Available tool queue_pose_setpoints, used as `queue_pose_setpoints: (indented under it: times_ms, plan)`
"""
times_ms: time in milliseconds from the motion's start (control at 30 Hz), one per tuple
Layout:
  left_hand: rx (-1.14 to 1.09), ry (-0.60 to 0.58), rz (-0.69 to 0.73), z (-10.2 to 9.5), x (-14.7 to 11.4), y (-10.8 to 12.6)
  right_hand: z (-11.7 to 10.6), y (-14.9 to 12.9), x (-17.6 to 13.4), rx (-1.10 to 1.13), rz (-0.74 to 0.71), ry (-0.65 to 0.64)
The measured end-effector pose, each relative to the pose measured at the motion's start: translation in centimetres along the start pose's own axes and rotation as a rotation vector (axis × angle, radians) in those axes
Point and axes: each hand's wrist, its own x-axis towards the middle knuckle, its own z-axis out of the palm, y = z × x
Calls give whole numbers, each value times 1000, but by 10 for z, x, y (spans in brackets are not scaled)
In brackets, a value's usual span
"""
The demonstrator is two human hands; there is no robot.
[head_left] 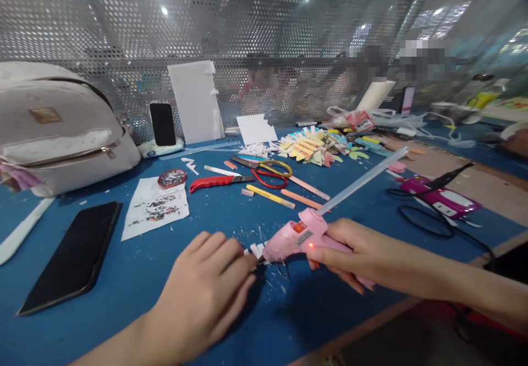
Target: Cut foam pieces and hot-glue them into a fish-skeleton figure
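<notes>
My right hand point(346, 256) is wrapped round the handle of a pink hot glue gun point(295, 235), whose small red light is lit. A long translucent glue stick point(365, 179) juts from its back end, up and to the right. The nozzle points left, to the fingertips of my left hand point(210, 283). Those fingers are closed in a pinch at a small white piece point(258, 249); the fingers partly hide it. Thin strands and white scraps lie on the blue table just below the gun.
Red-handled scissors point(272, 178), a red folding knife point(212, 183) and several pens lie beyond my hands. A paper-scrap pile point(313, 146) sits behind them. Leftward are a phone point(72, 256), a paper with bits point(159, 209) and a backpack point(61, 129); rightward, a purple power strip point(441, 198) with cables.
</notes>
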Motion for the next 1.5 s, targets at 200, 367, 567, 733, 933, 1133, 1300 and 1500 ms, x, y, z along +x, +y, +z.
queue_pose_setpoints:
  times_ms: [200, 367, 567, 733, 933, 1133, 1300, 1500]
  plan:
    - [-198, -153, -108, -6, 6, -25, -2, -2, -1, -11, 2, -13]
    - [-165, -181, -81, 0, 4, -29, -1, -3, 0, -8, -8, -19]
    - [-151, -210, -84, 1, 5, -31, 0, -3, 0, -13, 9, -25]
    - [-113, -196, -62, 2, 7, -31, 0, -5, 0, -35, 7, -20]
    - [-69, -203, -27, 1, 7, -31, -2, -3, 0, -36, -25, -54]
    - [-84, -212, -56, 0, 9, -31, -5, 0, -5, -14, -14, -53]
    - [-95, -200, -67, 1, 9, -30, -5, 6, -10, 116, -20, -18]
    - [-151, -207, -100, 1, 13, -29, -12, 21, -12, 320, -118, -105]
